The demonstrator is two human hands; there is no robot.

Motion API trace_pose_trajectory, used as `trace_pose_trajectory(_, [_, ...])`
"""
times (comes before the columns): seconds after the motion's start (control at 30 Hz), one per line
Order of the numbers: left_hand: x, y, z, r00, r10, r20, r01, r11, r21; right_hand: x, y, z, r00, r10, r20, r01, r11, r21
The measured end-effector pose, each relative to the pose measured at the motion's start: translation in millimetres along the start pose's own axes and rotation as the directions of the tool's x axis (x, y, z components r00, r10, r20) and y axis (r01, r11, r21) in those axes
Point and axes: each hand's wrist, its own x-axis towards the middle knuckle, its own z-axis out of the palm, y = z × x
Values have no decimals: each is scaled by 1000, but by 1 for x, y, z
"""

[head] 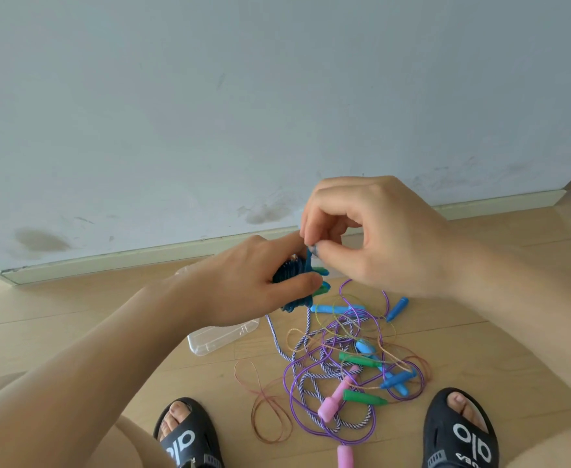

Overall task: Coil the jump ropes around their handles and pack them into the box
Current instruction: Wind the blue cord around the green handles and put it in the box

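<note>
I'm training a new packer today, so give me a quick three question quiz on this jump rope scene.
1. True or false: the left hand grips a dark blue rope bundle wound around green plastic handles.
2. What does the right hand do?
A. Rests flat on the floor
B. Pinches the blue rope's end above the bundle
C. Lifts a pink handle
3. Where does the clear plastic box lie relative to the loose tangle of purple, striped and gold ropes?

Key
1. True.
2. B.
3. On the wooden floor, to the tangle's left, partly hidden under the left forearm.
</note>
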Motion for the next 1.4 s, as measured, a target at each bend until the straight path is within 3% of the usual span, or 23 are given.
trace_pose_trajectory(0.17, [-2,4,-4,1000,-11,-22,8,991,-131,-1,11,-10,996,69,53,-66,996,-54])
trace_pose_trajectory(0.37, [-3,6,-10,998,-33,-53,15,954,-299,-5,12,-7,964,265,15,-259,928,269])
trace_pose_trajectory(0.6, [-1,6,-6,998,-52,-44,30,915,-403,-10,10,7,937,326,-125,-256,884,391])
trace_pose_trajectory(0.77, [0,5,-5,994,-95,-48,57,859,-508,-11,13,11,900,425,-100,-315,791,524])
trace_pose_trajectory(1.13, [-3,7,-4,994,-95,-59,57,884,-464,-12,15,19,884,458,-98,-354,790,501])
trace_pose_trajectory(1.4, [-3,18,-5,981,-65,-185,-24,897,-442,-12,12,19,832,555,-16,-403,623,671])
